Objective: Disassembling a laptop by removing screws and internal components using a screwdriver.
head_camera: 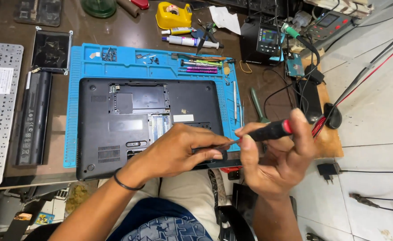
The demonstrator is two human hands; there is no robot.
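right hand (279, 163) fingers clamped on screwdriver (270, 130), left hand (181, 149) fingers pinching its tip over the laptop (147, 122); seating the bit seems next.

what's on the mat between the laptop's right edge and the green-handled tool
In the head view, thin metal tools lie upright on the blue mat between the laptop and the green-handled tool, which rests on the table.
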